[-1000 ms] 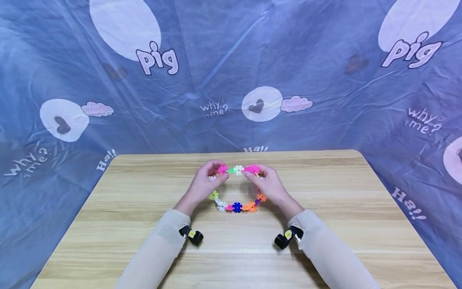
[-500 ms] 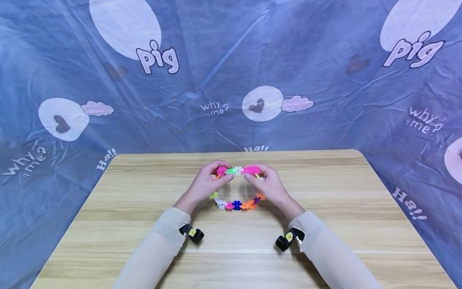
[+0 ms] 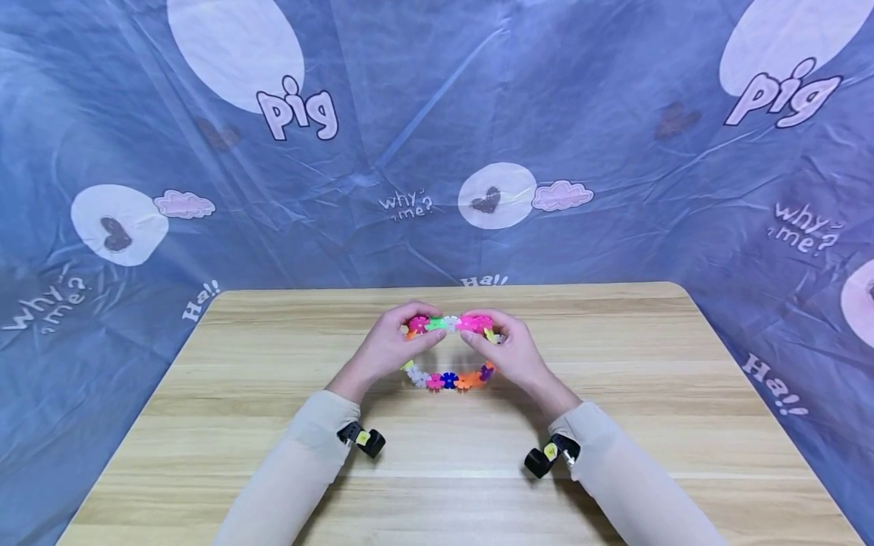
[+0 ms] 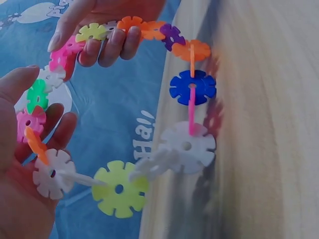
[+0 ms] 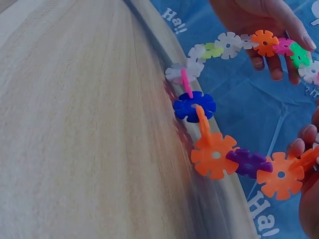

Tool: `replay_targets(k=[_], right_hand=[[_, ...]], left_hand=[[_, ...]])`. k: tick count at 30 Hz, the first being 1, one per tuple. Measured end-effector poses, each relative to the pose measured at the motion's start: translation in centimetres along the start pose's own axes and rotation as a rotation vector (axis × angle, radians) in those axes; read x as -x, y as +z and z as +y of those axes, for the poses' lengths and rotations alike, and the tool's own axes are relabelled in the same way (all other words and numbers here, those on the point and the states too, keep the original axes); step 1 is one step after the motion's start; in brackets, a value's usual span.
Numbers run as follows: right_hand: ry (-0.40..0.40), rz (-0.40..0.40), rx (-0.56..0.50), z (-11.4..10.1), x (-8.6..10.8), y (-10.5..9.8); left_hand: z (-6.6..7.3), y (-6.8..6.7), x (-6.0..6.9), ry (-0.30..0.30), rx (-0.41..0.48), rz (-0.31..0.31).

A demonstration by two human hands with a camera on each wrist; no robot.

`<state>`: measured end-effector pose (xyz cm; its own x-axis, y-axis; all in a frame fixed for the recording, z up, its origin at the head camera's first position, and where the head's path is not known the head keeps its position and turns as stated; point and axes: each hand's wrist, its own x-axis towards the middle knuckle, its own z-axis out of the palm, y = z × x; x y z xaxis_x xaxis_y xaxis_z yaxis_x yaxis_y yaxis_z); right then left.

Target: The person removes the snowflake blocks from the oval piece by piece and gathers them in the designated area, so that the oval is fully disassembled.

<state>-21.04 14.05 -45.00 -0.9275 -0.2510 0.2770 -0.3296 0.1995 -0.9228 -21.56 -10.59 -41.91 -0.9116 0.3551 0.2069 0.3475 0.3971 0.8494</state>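
A closed ring of interlocking plastic snowflake discs (image 3: 448,381) is held up over the table in the head view. The discs are notched, in pink, green, white, orange, yellow, purple and blue. My left hand (image 3: 387,345) pinches its far side around the green disc (image 4: 37,96) and a pink disc (image 4: 31,123), thumb in front and fingers behind. On the right, my right hand (image 3: 514,350) grips the pink discs (image 3: 476,324), next to a white disc (image 3: 451,324). The ring's near side hangs lower, with a blue disc (image 5: 194,106) in its middle. My hands hide parts of both sides.
The ring is above a light wood-grain table (image 3: 437,470). Blue printed cloth (image 3: 437,136) hangs behind the table and along both sides. Black wrist cameras (image 3: 372,443) sit at the cuffs of the pale sleeves.
The ring's near side has risen a little toward the far side. My left fingertips and thumb have shifted slightly right along the ring, while the right hand stays nearly in place.
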Motion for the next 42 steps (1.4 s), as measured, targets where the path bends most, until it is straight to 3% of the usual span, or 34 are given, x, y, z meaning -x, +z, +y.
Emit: replay_targets(k=[13, 26, 42], right_hand=[[-0.008, -0.014, -0.031, -0.2, -0.1, 0.3], [0.009, -0.055, -0.030, 0.2, 0.3, 0.1], [0.036, -0.055, -0.090, 0.3, 0.7, 0.2]], left_hand=[[1.1, 0.0, -0.7, 0.170, -0.105, -0.013], [1.3, 0.4, -0.5, 0.110, -0.114, 0.017], [2.1, 0.9, -0.1, 0.113, -0.115, 0.034]])
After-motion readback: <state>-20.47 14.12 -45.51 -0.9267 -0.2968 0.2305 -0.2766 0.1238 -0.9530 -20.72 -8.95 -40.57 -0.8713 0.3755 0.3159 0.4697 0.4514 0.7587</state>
